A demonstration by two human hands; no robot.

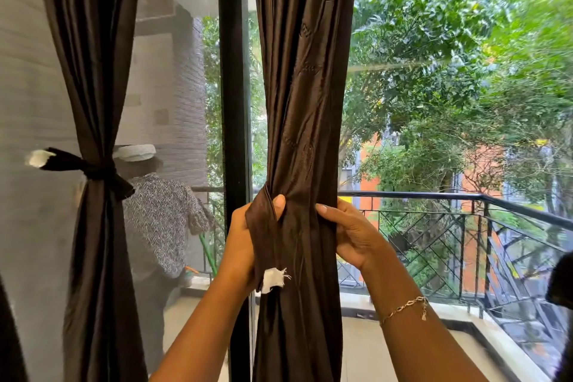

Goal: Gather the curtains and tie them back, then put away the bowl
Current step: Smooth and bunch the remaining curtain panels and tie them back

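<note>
A dark brown curtain hangs gathered into a column in front of the glass door. My left hand grips a brown tie-back strip with a white patch at its end, pulled against the curtain's left side. My right hand grips the gathered folds from the right at the same height. A second brown curtain at the left is bound at its middle by a knotted tie-back. No bowl is in view.
A black door frame stands between the two curtains. Beyond the glass lies a balcony with a black metal railing and trees. A person in a patterned shirt and white cap stands on the balcony at the left.
</note>
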